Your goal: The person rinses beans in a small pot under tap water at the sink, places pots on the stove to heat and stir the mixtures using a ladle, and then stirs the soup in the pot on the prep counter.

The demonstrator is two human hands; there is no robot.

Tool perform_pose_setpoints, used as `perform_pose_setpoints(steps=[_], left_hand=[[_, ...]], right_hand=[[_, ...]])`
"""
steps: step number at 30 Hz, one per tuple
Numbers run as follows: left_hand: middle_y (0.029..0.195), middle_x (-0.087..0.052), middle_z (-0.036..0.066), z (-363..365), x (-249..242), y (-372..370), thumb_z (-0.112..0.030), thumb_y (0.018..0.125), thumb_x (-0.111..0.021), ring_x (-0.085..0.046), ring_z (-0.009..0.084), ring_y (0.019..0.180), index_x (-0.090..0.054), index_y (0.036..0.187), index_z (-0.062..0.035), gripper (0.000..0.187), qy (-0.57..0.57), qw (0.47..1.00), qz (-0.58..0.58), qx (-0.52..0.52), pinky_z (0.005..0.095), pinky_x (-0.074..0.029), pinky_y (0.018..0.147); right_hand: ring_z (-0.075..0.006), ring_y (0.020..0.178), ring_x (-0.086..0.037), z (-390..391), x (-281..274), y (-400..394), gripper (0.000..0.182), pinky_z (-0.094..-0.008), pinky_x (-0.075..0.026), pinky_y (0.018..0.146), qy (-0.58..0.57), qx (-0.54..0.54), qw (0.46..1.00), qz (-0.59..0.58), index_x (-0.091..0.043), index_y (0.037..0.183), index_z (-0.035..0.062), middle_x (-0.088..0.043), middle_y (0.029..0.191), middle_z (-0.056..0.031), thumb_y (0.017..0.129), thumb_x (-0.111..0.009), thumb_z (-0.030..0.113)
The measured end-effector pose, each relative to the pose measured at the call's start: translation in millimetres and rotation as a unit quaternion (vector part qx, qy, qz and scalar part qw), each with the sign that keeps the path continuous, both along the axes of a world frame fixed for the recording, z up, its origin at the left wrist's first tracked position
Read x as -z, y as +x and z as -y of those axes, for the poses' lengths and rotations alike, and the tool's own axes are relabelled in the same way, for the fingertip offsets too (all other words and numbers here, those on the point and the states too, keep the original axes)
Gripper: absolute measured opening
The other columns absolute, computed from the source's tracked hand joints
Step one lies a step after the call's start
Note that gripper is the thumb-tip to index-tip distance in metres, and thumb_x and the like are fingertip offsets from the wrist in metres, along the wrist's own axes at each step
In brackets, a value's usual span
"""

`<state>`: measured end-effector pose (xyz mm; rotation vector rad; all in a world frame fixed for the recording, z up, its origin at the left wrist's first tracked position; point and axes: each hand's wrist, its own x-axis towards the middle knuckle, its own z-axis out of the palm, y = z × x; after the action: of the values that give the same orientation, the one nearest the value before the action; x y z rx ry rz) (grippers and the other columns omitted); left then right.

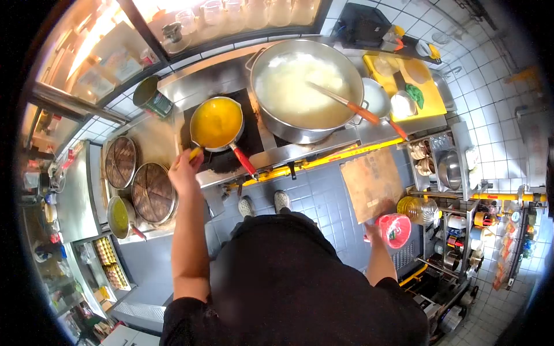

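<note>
My left hand [186, 172] is closed at the near-left rim of a red-handled saucepan [238, 149], its fingers pinched on a small yellow piece [196, 153] whose kind I cannot tell. Yellow-orange liquid [217, 122] fills much of the pan, which sits on the stove. Low on my right side, my right hand [374, 232] grips the edge of a red plastic basket [398, 222], with something white and green inside. To the right of the saucepan stands a large steel pot [300, 134] of pale, steaming liquid, a wooden-handled tool [340, 102] leaning across its rim.
Two round lidded steamers [154, 193] and a pan of green liquid [120, 216] are at left. A tall can [153, 97] stands behind. A yellow cutting board [433, 104] holds greens at right. Cardboard [372, 181] lies on the floor beside an oil jug [418, 209].
</note>
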<state>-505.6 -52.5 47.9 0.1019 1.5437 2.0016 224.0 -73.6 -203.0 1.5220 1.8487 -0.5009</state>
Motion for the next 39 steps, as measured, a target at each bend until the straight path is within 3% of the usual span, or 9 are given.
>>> perform_pose_setpoints(steps=[5,9,14,16,22,31,34,37,39], left_hand=[[0.088,-0.068,0.019,9,14,-20,-0.008,0.091,-0.059,-0.069,0.0229,0.079,-0.062,0.101,0.0124,0.023,-0.023,0.995,-0.09,-0.021,0.031,-0.059,0.072],[0.097,-0.068,0.018,2,2,19,-0.009,0.09,-0.063,-0.066,0.0293,0.089,-0.068,0.105,0.001,0.019,-0.17,0.812,-0.54,0.143,0.0358,-0.052,0.078],[0.108,-0.056,0.021,11,23,73,-0.008,0.084,-0.061,-0.059,0.0384,0.097,-0.057,0.113,-0.0016,0.03,-0.194,0.655,-0.67,0.291,0.0455,-0.053,0.08],[0.111,-0.054,0.02,3,43,91,-0.014,0.084,-0.064,-0.057,0.0385,0.099,-0.055,0.115,-0.0008,0.035,-0.23,0.658,-0.649,0.305,0.0455,-0.052,0.081],[0.118,-0.051,0.024,-7,35,113,-0.028,0.078,-0.075,-0.055,0.0402,0.105,-0.053,0.118,0.0009,0.054,-0.232,0.638,-0.675,0.29,0.0443,-0.05,0.087],[0.133,-0.045,0.03,0,5,141,-0.027,0.072,-0.078,-0.042,0.0454,0.126,-0.05,0.129,0.0032,0.07,-0.235,0.569,-0.75,0.242,0.0538,-0.038,0.103],[0.135,-0.044,0.028,-3,-13,167,-0.018,0.075,-0.076,-0.042,0.0467,0.125,-0.047,0.132,0.0017,0.067,-0.152,0.606,-0.739,0.252,0.0527,-0.038,0.104],[0.134,-0.046,0.026,-9,-27,192,-0.018,0.075,-0.075,-0.045,0.0443,0.125,-0.051,0.129,0.0013,0.062,-0.097,0.603,-0.732,0.3,0.0516,-0.04,0.102],[0.133,-0.047,0.026,-9,-32,197,-0.02,0.075,-0.074,-0.045,0.0429,0.124,-0.052,0.127,0.0013,0.06,-0.075,0.601,-0.732,0.313,0.0515,-0.041,0.101]], right_hand=[[-0.0198,0.072,-0.069,15,61,21,0.032,-0.0378,-0.06,0.058,0.021,0.434,0.89,-0.137,-0.06,0.123,0.0086,-0.068,0.095,-0.0096,0.095,-0.055,0.021],[-0.0225,0.076,-0.068,12,60,16,0.033,-0.0385,-0.059,0.065,0.019,0.077,0.993,-0.085,-0.062,0.12,0.0094,-0.067,0.098,-0.0118,0.09,-0.061,0.024],[-0.0284,0.093,-0.068,4,20,-19,0.037,-0.0399,-0.054,0.084,0.042,0.131,0.988,-0.072,-0.065,0.116,0.0134,-0.069,0.104,-0.016,0.086,-0.061,0.034],[-0.0291,0.095,-0.068,0,37,-22,0.037,-0.0413,-0.053,0.084,0.002,0.403,0.901,-0.16,-0.066,0.112,0.0109,-0.069,0.103,-0.0172,0.087,-0.059,0.038],[-0.0218,0.059,-0.064,-10,33,-49,0.032,-0.0391,-0.052,0.056,0.194,0.257,0.928,-0.189,-0.066,0.103,0.0067,-0.066,0.079,-0.013,0.091,-0.06,0.035],[-0.0257,0.077,-0.068,-35,7,-80,0.041,-0.0364,-0.054,0.07,0.187,0.31,0.893,-0.269,-0.064,0.111,0.0059,-0.07,0.088,-0.0145,0.086,-0.065,0.038],[-0.033,0.11,-0.061,-40,-41,-97,0.047,-0.0416,-0.047,0.095,0.113,0.329,0.907,-0.237,-0.062,0.116,0.0054,-0.068,0.111,-0.0152,0.087,-0.062,0.042],[-0.0202,0.071,-0.065,-23,8,-68,0.04,-0.0352,-0.054,0.065,0.216,0.231,0.915,-0.249,-0.063,0.113,0.0053,-0.069,0.096,-0.0138,0.086,-0.068,0.034],[-0.0164,0.066,-0.062,-12,52,-41,0.035,-0.0331,-0.053,0.055,0.132,0.38,0.859,-0.315,-0.062,0.113,0.0055,-0.067,0.093,-0.0097,0.087,-0.068,0.027]])
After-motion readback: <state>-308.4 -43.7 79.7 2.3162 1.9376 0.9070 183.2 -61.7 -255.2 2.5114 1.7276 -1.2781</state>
